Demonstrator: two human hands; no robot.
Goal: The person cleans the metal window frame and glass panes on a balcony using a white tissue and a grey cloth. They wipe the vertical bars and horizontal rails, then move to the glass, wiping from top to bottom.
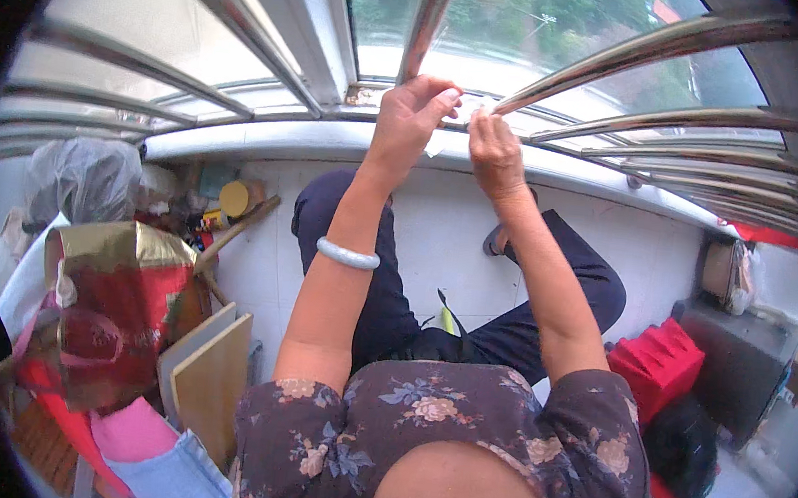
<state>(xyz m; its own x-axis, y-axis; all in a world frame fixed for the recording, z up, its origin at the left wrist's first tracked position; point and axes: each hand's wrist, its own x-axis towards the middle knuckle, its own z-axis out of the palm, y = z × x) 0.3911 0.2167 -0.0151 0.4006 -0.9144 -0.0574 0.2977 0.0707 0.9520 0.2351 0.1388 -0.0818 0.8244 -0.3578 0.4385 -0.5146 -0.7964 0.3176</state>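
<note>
My left hand (410, 118) is raised at the window sill, in front of a vertical metal bar (429, 24). Its thumb and fingers are curled close together, and whether anything is between them is hidden. A pale bangle (348, 253) circles that forearm. Just to the right, my right hand (496, 151) pinches a small white scrap (484, 105), perhaps tissue or film, by the foot of a slanting bar (644, 53). Another white bit (435, 143) shows on the white ledge (295, 137) below my left hand.
Metal window bars fan out on both sides. At left stand a red and gold bag (117, 295), a bundle in clear plastic (81, 175), a wooden stick (240, 231) and boards (210, 375). At right are a red box-shaped thing (659, 364) and a dark cabinet (735, 357).
</note>
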